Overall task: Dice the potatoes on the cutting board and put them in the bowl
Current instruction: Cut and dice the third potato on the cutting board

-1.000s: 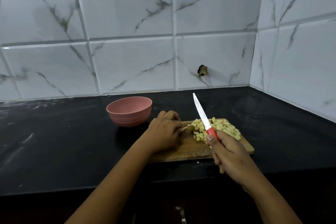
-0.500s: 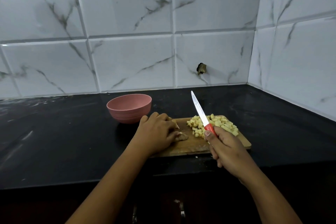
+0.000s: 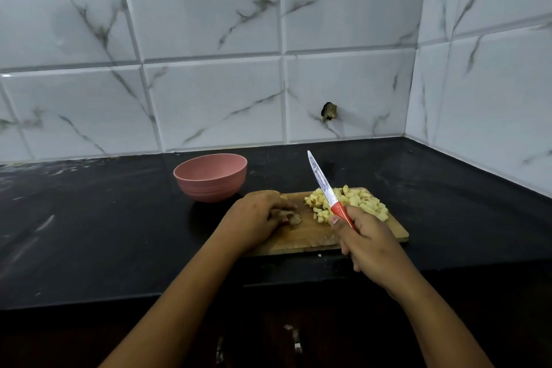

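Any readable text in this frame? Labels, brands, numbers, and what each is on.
None can be read.
Knife blade: pale smears only, no letters made out.
Pink bowl, cutting board, diced potato, wall tiles: no print visible.

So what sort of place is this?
Likely a home kitchen: white marble-look wall tiles behind a black countertop, with a wooden cutting board of diced potato beside a pink bowl.

One bowl (image 3: 209, 187), one cutting board (image 3: 304, 234), one knife (image 3: 324, 187), one heap of diced potato (image 3: 365, 202).
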### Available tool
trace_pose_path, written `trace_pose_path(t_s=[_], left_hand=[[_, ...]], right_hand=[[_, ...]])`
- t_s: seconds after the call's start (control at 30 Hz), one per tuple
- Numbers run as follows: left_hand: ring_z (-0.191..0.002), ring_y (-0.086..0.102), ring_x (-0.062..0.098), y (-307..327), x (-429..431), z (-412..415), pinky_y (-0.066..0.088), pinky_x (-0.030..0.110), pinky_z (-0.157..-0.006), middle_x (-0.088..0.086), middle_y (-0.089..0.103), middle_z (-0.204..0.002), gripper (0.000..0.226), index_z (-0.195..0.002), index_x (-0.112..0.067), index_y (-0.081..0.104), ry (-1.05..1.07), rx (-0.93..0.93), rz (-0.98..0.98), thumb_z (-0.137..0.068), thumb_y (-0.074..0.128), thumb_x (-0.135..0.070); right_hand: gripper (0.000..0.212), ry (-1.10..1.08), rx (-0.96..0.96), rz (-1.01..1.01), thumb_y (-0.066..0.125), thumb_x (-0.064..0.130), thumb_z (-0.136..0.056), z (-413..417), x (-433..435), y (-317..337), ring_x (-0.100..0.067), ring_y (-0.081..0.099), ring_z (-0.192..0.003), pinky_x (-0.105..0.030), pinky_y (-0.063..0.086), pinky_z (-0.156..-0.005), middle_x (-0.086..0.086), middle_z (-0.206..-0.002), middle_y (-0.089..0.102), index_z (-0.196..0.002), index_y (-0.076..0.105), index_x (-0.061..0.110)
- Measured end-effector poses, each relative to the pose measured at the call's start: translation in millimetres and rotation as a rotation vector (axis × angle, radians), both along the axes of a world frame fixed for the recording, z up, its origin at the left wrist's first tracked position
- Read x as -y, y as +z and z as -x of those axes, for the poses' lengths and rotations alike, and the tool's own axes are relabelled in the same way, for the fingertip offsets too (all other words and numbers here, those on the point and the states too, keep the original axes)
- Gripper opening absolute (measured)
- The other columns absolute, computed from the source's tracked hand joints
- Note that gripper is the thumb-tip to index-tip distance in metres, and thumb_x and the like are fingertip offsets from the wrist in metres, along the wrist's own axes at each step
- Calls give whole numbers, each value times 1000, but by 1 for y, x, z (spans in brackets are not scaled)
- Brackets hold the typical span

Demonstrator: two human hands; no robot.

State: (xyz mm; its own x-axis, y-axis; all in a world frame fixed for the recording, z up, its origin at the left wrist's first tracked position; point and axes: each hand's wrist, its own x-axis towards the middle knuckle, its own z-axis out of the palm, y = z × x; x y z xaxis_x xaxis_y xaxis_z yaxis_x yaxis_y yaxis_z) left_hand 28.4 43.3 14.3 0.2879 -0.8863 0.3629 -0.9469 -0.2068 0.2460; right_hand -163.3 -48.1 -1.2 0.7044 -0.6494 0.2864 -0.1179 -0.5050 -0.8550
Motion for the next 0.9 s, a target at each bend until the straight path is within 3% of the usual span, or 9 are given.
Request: trace_pose_path(t_s=[0.07, 0.17, 0.37, 0.5, 0.67, 0.77, 0.9], left_hand=[[-111, 54, 11, 2, 3, 1, 46, 32, -92, -12, 59, -124, 31, -121, -38, 63, 29, 84, -18, -93, 56, -27], [-109, 49, 12, 3, 7, 3, 45, 33, -91, -15, 55, -129, 32, -121, -40, 62, -9, 162, -52, -95, 52, -25], [-98, 46, 8, -3, 6, 2, 43, 30, -91, -12, 62, -115, 20, -106, -31, 69, -24, 87, 13, -90, 60, -22], [-78, 52, -4, -3, 6, 11, 44, 24, -80, -16, 67, -90, 13, -93, -30, 71, -31, -99, 126, -84, 70, -22], [-71, 61, -10, -3, 9, 27, 45, 7, -73, -18, 65, -82, 10, -81, -28, 71, 45, -399, 167, -80, 75, -19], [-73, 63, -3, -5, 10, 29, 48, 14, -74, -15, 65, -83, 8, -81, -28, 71, 123, -418, 177, -81, 75, -21], [-77, 62, 3, -5, 11, 33, 51, 22, -78, -11, 67, -83, 11, -93, -27, 71, 230, -270, 134, -82, 73, -30]], right_hand=[[21, 4, 2, -12, 47, 31, -99, 0, 0, 0, 0, 44, -40, -17, 39, -43, 0, -61, 53, -92, 58, 14], [18, 8, 6, -12, 48, 30, -99, 1, 0, 0, 0, 44, -40, -17, 39, -42, 0, -61, 53, -94, 58, 17], [21, 8, 3, -11, 47, 31, -99, 1, 1, -1, -1, 44, -41, -19, 40, -43, 0, -61, 53, -92, 58, 15], [20, 1, -6, -12, 47, 31, -99, 0, 0, 0, 0, 44, -40, -18, 40, -44, 0, -61, 53, -92, 58, 15], [20, -6, -20, -8, 47, 32, -99, 0, 0, 1, 0, 45, -40, -16, 39, -44, 0, -62, 54, -93, 58, 16], [19, -2, -25, -12, 47, 32, -99, 0, 0, 1, 0, 45, -40, -16, 39, -43, 1, -61, 54, -96, 59, 17], [19, -5, -26, -11, 47, 31, -99, 1, -2, 1, 1, 45, -40, -16, 39, -44, 0, -61, 53, -95, 59, 18]])
